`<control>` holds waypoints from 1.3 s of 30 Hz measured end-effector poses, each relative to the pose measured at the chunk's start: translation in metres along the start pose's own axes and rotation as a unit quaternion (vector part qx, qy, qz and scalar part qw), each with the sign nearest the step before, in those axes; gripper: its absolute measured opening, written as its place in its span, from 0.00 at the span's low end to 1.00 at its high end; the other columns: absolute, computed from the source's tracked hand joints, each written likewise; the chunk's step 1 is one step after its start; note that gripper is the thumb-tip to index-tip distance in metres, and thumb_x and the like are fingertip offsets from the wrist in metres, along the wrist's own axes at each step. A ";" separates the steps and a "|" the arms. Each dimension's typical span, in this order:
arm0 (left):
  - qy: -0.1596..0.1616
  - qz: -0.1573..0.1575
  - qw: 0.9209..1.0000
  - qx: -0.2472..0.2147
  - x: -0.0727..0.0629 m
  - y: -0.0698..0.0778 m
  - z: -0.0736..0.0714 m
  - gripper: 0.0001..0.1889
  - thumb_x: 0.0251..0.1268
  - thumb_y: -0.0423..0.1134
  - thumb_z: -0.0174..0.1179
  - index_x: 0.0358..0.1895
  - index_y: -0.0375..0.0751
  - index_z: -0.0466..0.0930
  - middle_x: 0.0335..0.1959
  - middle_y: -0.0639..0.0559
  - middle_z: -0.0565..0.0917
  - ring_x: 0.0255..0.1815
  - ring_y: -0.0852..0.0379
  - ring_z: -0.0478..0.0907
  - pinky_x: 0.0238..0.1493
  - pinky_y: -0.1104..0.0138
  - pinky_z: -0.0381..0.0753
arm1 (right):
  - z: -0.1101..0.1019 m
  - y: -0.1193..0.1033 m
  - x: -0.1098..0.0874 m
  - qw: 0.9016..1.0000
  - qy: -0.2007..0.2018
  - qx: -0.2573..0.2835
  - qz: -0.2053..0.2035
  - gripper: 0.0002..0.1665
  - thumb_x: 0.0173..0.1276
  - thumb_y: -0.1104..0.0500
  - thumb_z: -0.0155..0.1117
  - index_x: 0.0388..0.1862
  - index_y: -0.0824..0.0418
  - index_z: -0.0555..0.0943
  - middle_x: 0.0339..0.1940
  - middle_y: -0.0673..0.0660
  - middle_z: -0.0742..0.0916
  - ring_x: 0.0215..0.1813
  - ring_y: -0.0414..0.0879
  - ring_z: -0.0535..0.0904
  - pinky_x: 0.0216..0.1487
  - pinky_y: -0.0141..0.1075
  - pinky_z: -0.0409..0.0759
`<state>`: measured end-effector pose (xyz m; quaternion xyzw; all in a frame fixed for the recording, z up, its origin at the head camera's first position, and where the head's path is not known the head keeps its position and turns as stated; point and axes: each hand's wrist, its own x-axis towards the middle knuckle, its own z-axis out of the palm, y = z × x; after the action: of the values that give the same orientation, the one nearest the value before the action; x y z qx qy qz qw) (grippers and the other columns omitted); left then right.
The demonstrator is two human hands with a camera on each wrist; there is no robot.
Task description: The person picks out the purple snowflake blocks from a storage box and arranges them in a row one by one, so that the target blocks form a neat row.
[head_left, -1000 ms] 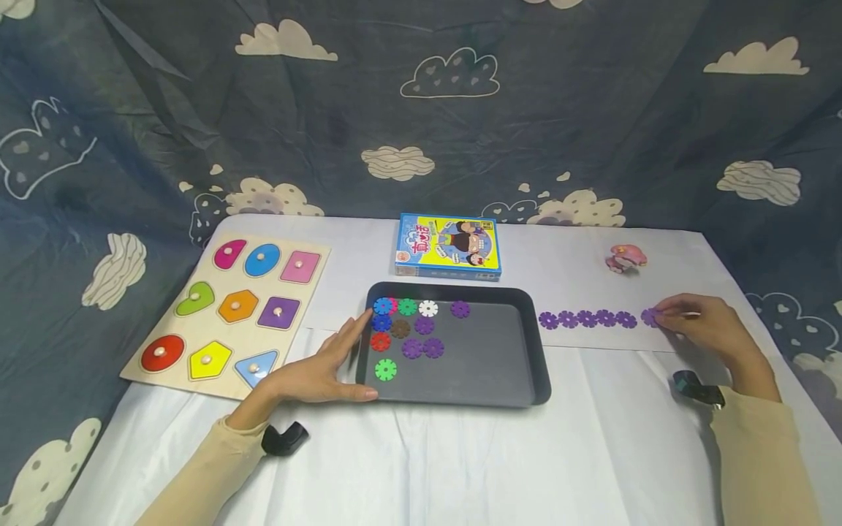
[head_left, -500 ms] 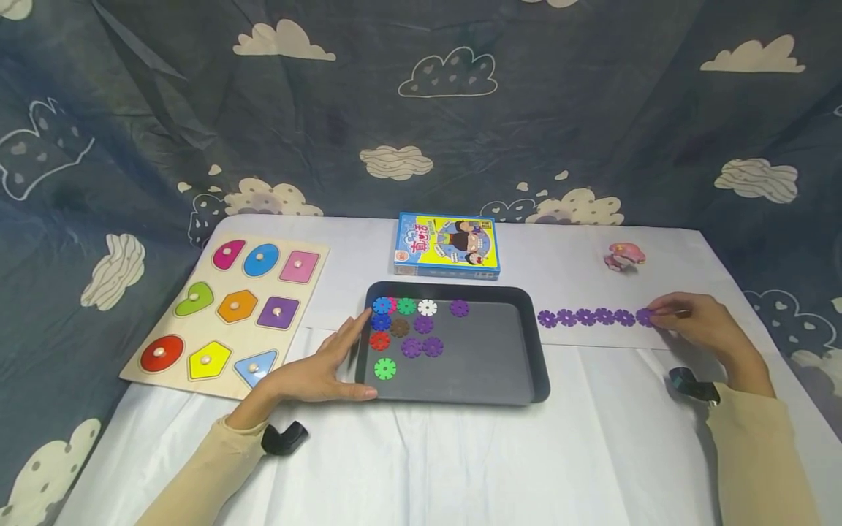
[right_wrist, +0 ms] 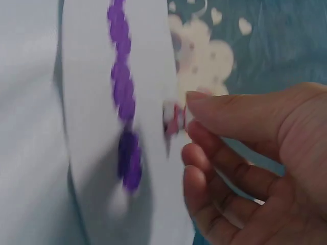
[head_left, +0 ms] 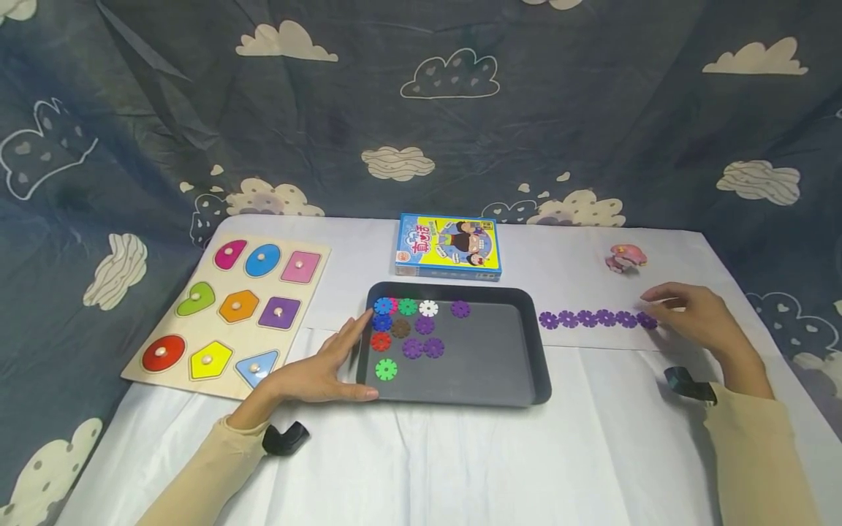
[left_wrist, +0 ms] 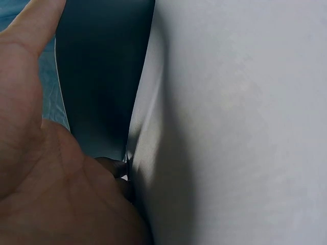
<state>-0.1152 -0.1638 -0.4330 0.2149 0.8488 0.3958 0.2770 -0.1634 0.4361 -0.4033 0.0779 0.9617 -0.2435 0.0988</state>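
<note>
Purple snowflake discs (head_left: 587, 318) lie in a row on the white cloth, right of the tray. My right hand (head_left: 696, 315) hovers just over the row's right end with loosely curled fingers and holds nothing. In the right wrist view the purple row (right_wrist: 122, 81) is blurred, and the fingertips (right_wrist: 196, 153) stand apart from it. My left hand (head_left: 322, 371) rests its spread fingers and thumb against the left side of the dark grey tray (head_left: 487, 372). Inside that tray lie several discs: purple (head_left: 433, 348), green (head_left: 386, 370), red (head_left: 381, 341), white (head_left: 428, 308), brown (head_left: 400, 329) and blue.
A wooden knob puzzle board (head_left: 226, 336) with coloured shapes lies on the left. Behind the tray is a blue and yellow box (head_left: 449, 247). A small pink toy (head_left: 626, 258) stands at the back right. Dark cloud-patterned cloth (head_left: 421, 131) hangs behind the table.
My right hand brought a purple disc left to the end of the row, let go of it and lifted slightly away. The left hand and tray stay put.
</note>
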 end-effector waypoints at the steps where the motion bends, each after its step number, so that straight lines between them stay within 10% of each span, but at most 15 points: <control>1: -0.001 -0.001 1.000 0.000 0.000 0.000 0.000 0.64 0.54 0.61 0.72 0.80 0.71 0.25 0.84 0.48 0.31 0.83 0.43 0.24 0.75 0.32 0.38 | 0.002 -0.007 -0.001 1.000 0.011 -0.002 -0.013 0.32 0.75 0.44 0.59 0.63 0.68 0.74 0.63 0.76 0.74 0.63 0.74 0.68 0.56 0.69 0.74; 9: 0.001 0.002 1.000 0.000 -0.001 0.000 0.000 0.64 0.54 0.61 0.72 0.80 0.69 0.25 0.84 0.47 0.32 0.83 0.42 0.25 0.74 0.31 0.38 | 0.019 -0.064 -0.009 0.987 0.081 0.006 -0.138 0.19 0.70 0.55 0.68 0.54 0.65 0.82 0.51 0.68 0.85 0.52 0.62 0.80 0.53 0.59 0.82; 16: 0.002 0.002 1.000 -0.001 -0.001 0.001 -0.001 0.64 0.54 0.61 0.72 0.80 0.69 0.26 0.84 0.48 0.31 0.83 0.42 0.25 0.75 0.31 0.39 | 0.024 -0.110 -0.018 0.967 0.074 0.008 -0.245 0.13 0.67 0.58 0.71 0.49 0.61 0.86 0.46 0.60 0.89 0.42 0.44 0.81 0.44 0.21 0.79; 27: 0.003 0.005 1.000 0.001 0.000 -0.001 0.001 0.64 0.54 0.61 0.72 0.80 0.69 0.26 0.84 0.47 0.31 0.83 0.42 0.25 0.75 0.31 0.39 | 0.060 -0.179 -0.004 0.921 -0.106 -0.020 -0.375 0.15 0.67 0.63 0.70 0.52 0.62 0.85 0.47 0.56 0.90 0.43 0.44 0.83 0.46 0.40 0.85; 39: 0.003 0.003 1.000 -0.001 -0.001 -0.002 0.000 0.64 0.54 0.61 0.72 0.80 0.68 0.26 0.84 0.47 0.32 0.83 0.42 0.25 0.74 0.31 0.42 | 0.091 -0.213 0.010 0.883 -0.223 -0.057 -0.409 0.27 0.69 0.61 0.68 0.65 0.64 0.77 0.59 0.60 0.84 0.48 0.50 0.81 0.55 0.48 0.81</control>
<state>-0.1151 -0.1654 -0.4346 0.2163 0.8486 0.3978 0.2737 -0.2019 0.2078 -0.3876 -0.3846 0.8729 -0.2184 0.2062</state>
